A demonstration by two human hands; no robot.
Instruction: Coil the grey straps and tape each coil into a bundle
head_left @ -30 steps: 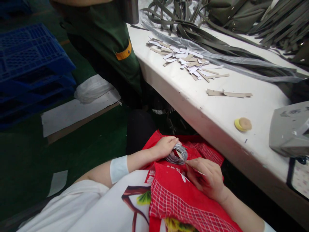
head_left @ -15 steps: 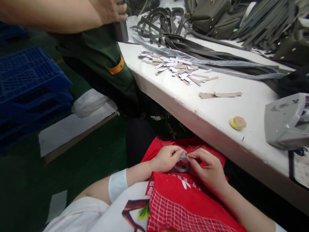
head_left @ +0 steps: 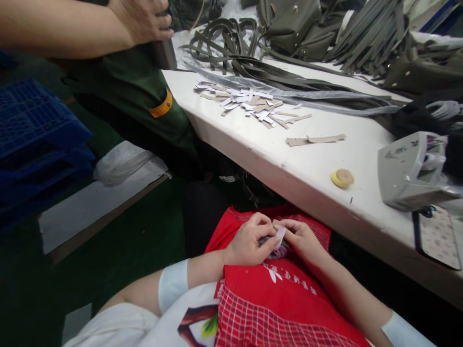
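Note:
Over my lap, my left hand (head_left: 250, 242) and my right hand (head_left: 303, 240) are close together with bent, closed fingers. A small pale strip (head_left: 280, 235) shows between them; my left thumb presses near its lower end, and the fingertips of my right hand are at its upper end. Beside the right fingertips a bit of beige shows, perhaps the strip's other side. Under the hands a pinkish-grey bundle (head_left: 279, 252) is partly hidden. The red apron (head_left: 267, 299) lies beneath. On the white table (head_left: 249, 166) a heap of white and beige strips (head_left: 253, 103) is spread out.
A yellow-rimmed round disc (head_left: 342, 178), a grey-white container (head_left: 401, 173) and a patterned phone (head_left: 437, 236) are to the right. Dark straps (head_left: 275, 72) and bags (head_left: 289, 29) cover the back. A co-worker's arm (head_left: 90, 31) and blue pallets (head_left: 36, 120) are at left.
My hands have turned and drawn closer, and the pale strip now shows more plainly between the fingers. The table and surroundings have shifted slightly left in view.

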